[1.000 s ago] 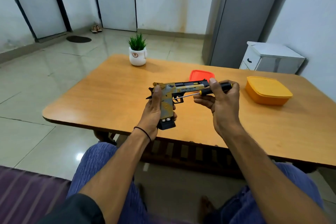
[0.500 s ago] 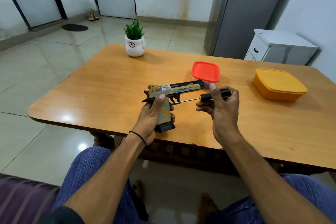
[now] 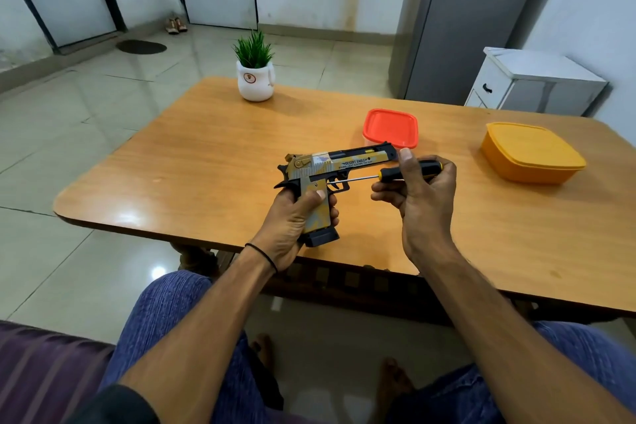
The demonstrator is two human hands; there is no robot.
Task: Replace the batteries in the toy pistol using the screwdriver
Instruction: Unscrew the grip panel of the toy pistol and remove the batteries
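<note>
The person's left hand [image 3: 292, 217] grips the toy pistol [image 3: 344, 163] by its grip, fingers [image 3: 333, 215] curled round the front and the thumb laid across the near side, and holds it above the near part of the wooden table [image 3: 206, 155]. The barrel points to the person's right and the black magazine base is at the bottom. The right hand [image 3: 420, 196] pinches the black and yellow handle of the screwdriver [image 3: 392, 173], with the thumb raised beside the pistol's muzzle. The thin metal shaft lies almost level and its tip reaches the trigger guard (whether it touches a screw cannot be told). Behind the muzzle a container with a red lid [image 3: 390, 127] sits on the table, an orange container [image 3: 530, 151] lies well apart on the right, and a potted plant [image 3: 254, 69] stands near the far edge.
</note>
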